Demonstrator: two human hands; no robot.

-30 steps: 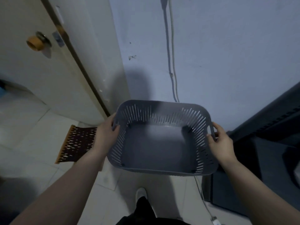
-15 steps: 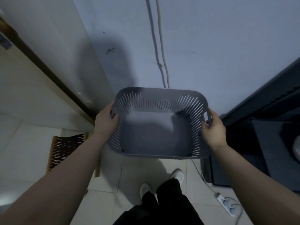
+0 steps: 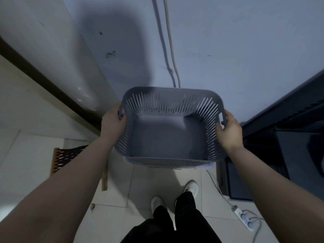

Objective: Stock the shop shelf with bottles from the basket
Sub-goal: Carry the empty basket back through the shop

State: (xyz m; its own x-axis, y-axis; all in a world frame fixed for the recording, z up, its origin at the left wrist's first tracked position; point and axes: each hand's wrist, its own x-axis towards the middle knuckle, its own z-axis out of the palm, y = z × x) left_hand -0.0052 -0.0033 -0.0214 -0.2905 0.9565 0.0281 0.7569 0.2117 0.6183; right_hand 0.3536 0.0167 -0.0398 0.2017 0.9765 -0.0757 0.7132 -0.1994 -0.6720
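I hold a grey slotted plastic basket [image 3: 168, 137] in the air in front of me, close to a pale blue wall. Its inside holds nothing; no bottle shows in it. My left hand [image 3: 113, 123] grips the basket's left handle, with the thumb over the rim. My right hand [image 3: 229, 128] grips the right handle, fingers curled through the cut-out. Under the basket's near edge a pale slatted thing with a bluish patch [image 3: 168, 166] peeks out. A dark shelf unit [image 3: 287, 130] stands at the right, and I see no bottles on it.
Two cables [image 3: 168, 50] run down the wall behind the basket. A white power strip [image 3: 242, 218] with its cord lies on the tiled floor at the right. A dark woven mat [image 3: 68, 158] lies at the left, beside a door frame [image 3: 42, 79]. My feet [image 3: 175, 195] stand below the basket.
The view has swung right and tilted down; the door has slid out at the left. The basket now sits closer to the wall, still held by both handles.
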